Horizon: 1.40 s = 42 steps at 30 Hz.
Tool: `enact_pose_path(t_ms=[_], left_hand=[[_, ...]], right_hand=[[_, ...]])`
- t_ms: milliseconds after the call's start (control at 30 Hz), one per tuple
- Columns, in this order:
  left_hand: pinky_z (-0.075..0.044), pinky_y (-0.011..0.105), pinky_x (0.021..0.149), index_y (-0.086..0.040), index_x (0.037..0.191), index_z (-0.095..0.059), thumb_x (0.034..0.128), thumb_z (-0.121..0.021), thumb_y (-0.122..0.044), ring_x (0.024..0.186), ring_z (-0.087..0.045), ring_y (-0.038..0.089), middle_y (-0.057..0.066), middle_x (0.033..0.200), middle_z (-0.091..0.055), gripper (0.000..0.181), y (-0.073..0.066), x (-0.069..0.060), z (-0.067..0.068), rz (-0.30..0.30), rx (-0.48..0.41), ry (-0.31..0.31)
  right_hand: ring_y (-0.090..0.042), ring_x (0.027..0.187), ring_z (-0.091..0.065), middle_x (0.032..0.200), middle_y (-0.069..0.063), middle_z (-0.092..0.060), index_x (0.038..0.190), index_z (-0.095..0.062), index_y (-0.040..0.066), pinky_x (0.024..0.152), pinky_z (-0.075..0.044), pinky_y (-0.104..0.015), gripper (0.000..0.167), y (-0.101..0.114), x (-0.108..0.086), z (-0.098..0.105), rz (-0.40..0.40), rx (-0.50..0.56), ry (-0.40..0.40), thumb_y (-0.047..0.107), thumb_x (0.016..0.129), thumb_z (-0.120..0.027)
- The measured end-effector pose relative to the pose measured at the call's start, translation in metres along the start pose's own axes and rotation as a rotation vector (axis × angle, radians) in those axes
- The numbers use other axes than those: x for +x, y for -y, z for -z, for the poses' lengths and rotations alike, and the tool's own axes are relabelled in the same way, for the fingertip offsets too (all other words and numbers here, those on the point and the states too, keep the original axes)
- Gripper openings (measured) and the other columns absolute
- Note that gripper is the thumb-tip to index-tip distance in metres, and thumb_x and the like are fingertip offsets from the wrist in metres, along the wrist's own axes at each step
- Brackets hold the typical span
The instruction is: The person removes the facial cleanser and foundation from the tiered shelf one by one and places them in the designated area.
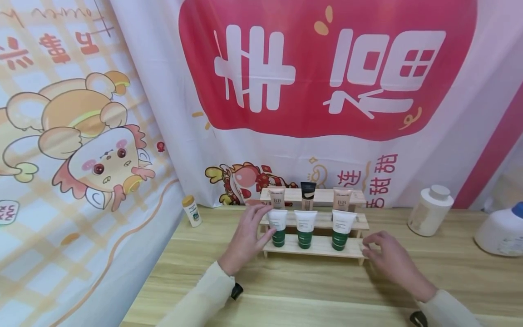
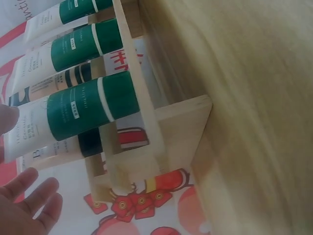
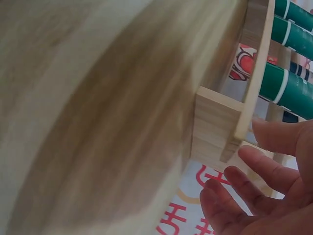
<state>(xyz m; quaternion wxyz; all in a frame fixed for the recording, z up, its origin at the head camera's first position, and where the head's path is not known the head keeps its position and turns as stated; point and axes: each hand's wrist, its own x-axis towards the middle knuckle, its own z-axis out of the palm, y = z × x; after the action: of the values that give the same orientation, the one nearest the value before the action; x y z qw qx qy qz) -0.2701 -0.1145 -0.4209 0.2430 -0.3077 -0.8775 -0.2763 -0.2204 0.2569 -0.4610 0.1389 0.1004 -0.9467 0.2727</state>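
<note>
A stepped wooden rack (image 1: 318, 247) stands on the table, with three white-and-green squeeze tubes (image 1: 304, 229) upright along its lowest step. At the rack's left end is my left hand (image 1: 247, 238), its thumb beside the leftmost green tube (image 2: 93, 107) and its fingers spread apart. Whether the thumb touches that tube cannot be told. My right hand (image 1: 394, 263) is at the rack's right end, fingers loosely bent near the end board (image 3: 215, 127) and holding nothing. Behind, two pink BB tubes (image 1: 342, 198) and one black-topped tube (image 1: 308, 195) stand higher up, partly hidden.
A small yellow-capped bottle (image 1: 192, 211) stands at the table's left. On the right are a white bottle (image 1: 431, 211) and a blue-capped white jug (image 1: 500, 231). A printed cloth (image 1: 286, 150) hangs behind the rack, and another patterned cloth (image 1: 81, 181) borders the table's left side.
</note>
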Motion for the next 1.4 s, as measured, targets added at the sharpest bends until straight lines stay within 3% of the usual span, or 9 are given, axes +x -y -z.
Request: enact_pose_path(t_ms=[133, 433, 600, 800, 900, 1133, 1400], left_hand=[[-0.043, 0.038, 0.096, -0.017, 0.141, -0.038, 0.089, -0.067, -0.026, 0.115, -0.048, 0.018, 0.002, 0.131, -0.047, 0.06, 0.002, -0.001, -0.01, 0.015, -0.079, -0.006], [-0.051, 0.027, 0.073, -0.015, 0.137, -0.039, 0.0904, -0.064, -0.015, 0.088, -0.056, 0.011, 0.0, 0.102, -0.058, 0.053, 0.011, -0.004, -0.028, 0.046, -0.199, -0.074], [-0.05, 0.026, 0.068, -0.021, 0.134, -0.039, 0.0893, -0.065, -0.014, 0.082, -0.055, 0.009, -0.002, 0.096, -0.058, 0.052, 0.015, -0.007, -0.015, 0.087, -0.231, -0.13], [-0.049, 0.026, 0.062, -0.015, 0.128, -0.044, 0.0867, -0.067, -0.006, 0.074, -0.054, 0.011, 0.0, 0.091, -0.059, 0.048, 0.025, -0.009, 0.012, 0.14, -0.218, -0.198], [-0.048, 0.026, 0.06, -0.014, 0.128, -0.046, 0.0863, -0.067, -0.003, 0.072, -0.054, 0.01, -0.001, 0.09, -0.059, 0.048, 0.034, -0.012, 0.02, 0.195, -0.195, -0.208], [-0.049, 0.028, 0.061, -0.015, 0.129, -0.049, 0.0893, -0.065, -0.01, 0.073, -0.054, 0.013, 0.0, 0.087, -0.057, 0.043, 0.06, -0.015, 0.022, 0.358, -0.135, -0.136], [-0.049, 0.03, 0.061, -0.017, 0.13, -0.05, 0.0917, -0.063, -0.016, 0.072, -0.054, 0.016, 0.001, 0.085, -0.057, 0.04, 0.091, -0.007, 0.003, 0.586, -0.118, 0.116]], right_hand=[[-0.038, 0.094, -0.057, 0.103, -0.018, -0.06, 0.097, -0.069, 0.003, 0.081, -0.045, -0.056, 0.02, -0.001, 0.0, -0.004, -0.007, -0.012, 0.0, 0.01, 0.079, -0.075], [-0.041, 0.097, -0.056, 0.107, -0.022, -0.057, 0.102, -0.067, 0.0, 0.082, -0.045, -0.057, 0.025, 0.002, 0.002, -0.007, -0.051, -0.015, 0.043, 0.009, 0.08, -0.073], [-0.04, 0.096, -0.056, 0.107, -0.021, -0.057, 0.103, -0.066, -0.001, 0.081, -0.045, -0.057, 0.026, 0.004, 0.001, -0.008, -0.056, -0.016, 0.052, 0.009, 0.08, -0.073], [-0.038, 0.094, -0.057, 0.105, -0.02, -0.056, 0.104, -0.066, 0.0, 0.079, -0.047, -0.054, 0.026, 0.003, 0.001, -0.006, -0.07, -0.029, 0.061, 0.009, 0.081, -0.073], [-0.037, 0.094, -0.057, 0.106, -0.02, -0.056, 0.104, -0.065, 0.0, 0.078, -0.048, -0.054, 0.026, 0.002, 0.002, -0.006, -0.082, -0.032, 0.071, 0.009, 0.081, -0.072], [-0.035, 0.091, -0.058, 0.106, -0.019, -0.056, 0.105, -0.065, 0.0, 0.075, -0.049, -0.052, 0.026, 0.002, 0.0, -0.006, -0.076, -0.033, 0.06, 0.01, 0.082, -0.072], [-0.035, 0.09, -0.058, 0.105, -0.018, -0.055, 0.106, -0.065, 0.0, 0.075, -0.049, -0.052, 0.027, 0.002, 0.0, -0.006, -0.054, -0.028, 0.043, 0.01, 0.082, -0.072]])
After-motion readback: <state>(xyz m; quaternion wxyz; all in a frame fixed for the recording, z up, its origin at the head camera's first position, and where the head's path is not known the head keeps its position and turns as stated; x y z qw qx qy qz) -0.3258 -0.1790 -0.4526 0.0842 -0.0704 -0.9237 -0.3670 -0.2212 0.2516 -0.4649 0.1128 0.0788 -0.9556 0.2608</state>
